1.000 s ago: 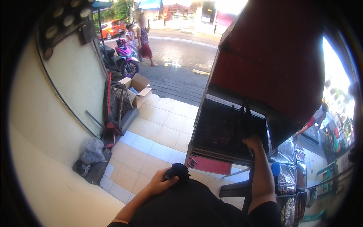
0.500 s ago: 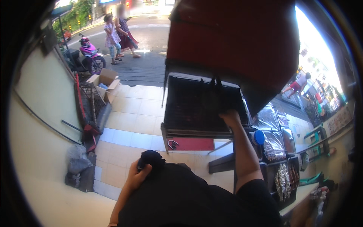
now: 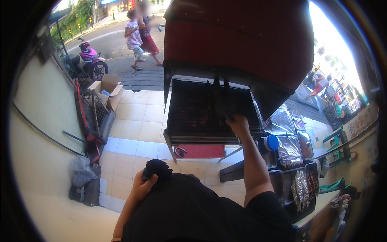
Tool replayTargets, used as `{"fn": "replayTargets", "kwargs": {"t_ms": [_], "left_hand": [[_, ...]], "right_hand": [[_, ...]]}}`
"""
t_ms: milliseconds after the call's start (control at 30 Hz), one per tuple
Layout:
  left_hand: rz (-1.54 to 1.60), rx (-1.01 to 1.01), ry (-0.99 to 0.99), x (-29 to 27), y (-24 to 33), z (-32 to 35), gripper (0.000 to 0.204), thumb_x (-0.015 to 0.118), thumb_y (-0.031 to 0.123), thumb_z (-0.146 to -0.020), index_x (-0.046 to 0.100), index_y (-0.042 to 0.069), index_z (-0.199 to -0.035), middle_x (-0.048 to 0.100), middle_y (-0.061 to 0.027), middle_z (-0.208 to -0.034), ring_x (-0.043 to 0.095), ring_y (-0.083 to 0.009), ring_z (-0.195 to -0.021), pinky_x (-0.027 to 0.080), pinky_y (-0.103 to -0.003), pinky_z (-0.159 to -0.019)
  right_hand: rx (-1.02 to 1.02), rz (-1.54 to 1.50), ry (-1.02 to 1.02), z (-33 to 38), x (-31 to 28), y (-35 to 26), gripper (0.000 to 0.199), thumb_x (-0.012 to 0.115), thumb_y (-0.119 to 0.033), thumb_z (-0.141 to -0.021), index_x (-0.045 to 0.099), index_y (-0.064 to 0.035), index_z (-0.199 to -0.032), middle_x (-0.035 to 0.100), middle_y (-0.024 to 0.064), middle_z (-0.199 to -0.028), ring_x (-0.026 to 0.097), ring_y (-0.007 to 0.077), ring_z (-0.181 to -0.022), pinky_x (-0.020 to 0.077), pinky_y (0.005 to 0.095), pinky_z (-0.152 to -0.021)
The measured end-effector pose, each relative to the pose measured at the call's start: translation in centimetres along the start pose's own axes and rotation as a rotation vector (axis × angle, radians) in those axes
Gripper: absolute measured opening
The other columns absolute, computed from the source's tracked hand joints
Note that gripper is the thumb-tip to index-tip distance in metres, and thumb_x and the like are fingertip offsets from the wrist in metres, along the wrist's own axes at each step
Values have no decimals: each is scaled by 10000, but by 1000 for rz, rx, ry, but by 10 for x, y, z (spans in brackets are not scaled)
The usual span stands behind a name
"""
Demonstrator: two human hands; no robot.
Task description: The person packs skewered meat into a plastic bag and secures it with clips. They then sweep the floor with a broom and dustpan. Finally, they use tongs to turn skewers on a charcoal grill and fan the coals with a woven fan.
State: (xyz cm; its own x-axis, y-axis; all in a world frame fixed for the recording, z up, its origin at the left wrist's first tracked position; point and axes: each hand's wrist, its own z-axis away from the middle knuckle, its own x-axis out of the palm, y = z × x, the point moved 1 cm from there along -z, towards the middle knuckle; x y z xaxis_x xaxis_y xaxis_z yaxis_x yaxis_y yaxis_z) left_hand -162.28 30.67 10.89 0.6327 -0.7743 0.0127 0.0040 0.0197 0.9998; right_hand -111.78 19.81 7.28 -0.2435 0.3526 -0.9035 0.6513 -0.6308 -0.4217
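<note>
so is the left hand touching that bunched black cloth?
Touching. Head view shows the left hand with fingers closed around the bunched black cloth, no gap.

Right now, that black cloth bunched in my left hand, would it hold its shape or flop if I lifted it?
The black cloth would probably flop: it sits crumpled into a soft lump in the left hand. It likely weighs little, since the fingers seem to close loosely around it. It seems unlikely to slip, being fabric rather than anything glossy.

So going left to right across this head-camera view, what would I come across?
Grey bag by the wall → pink scooter → cardboard box → left hand gripping a dark cloth → right hand over the grill → blue lid → foil trays.
</note>
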Motion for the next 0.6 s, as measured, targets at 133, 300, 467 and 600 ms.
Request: {"fn": "replayTargets", "kwargs": {"t_ms": [133,300,467,600], "left_hand": [[42,-76,22,-1,-4,1,392,686,271,-1050,683,-14,-1320,723,-31,-1095,600,-99,-942,488,-285,-846],[8,-69,52,2,0,3,409,694,284,-1050,680,-13,-1329,717,-19,-1078,587,-89,-916,483,-280,-827],[21,-122,4,4,7,1,415,691,282,-1053,672,-17,-1341,728,-40,-1138,618,-119,-998,496,-298,-912],[-10,-222,8,3,9,-1,424,687,285,-1057,665,-23,-1348,735,-82,-1216,640,-158,-1109,496,-324,-1001]], "right_hand": [[49,-387,151,24,18,24,357,799,-318,-868,810,-43,-1097,771,212,-924,763,257,-885,570,404,-827],[108,-746,270,41,58,51,285,778,-240,-922,799,22,-1034,768,114,-873,685,137,-838,518,302,-764],[224,-1162,172,41,61,60,215,731,-235,-997,753,-37,-1078,648,25,-739,582,112,-577,469,289,-546],[234,-1776,-150,71,51,60,389,662,-290,-1043,650,-42,-1342,593,19,-737,536,153,-535,451,317,-511]]}}
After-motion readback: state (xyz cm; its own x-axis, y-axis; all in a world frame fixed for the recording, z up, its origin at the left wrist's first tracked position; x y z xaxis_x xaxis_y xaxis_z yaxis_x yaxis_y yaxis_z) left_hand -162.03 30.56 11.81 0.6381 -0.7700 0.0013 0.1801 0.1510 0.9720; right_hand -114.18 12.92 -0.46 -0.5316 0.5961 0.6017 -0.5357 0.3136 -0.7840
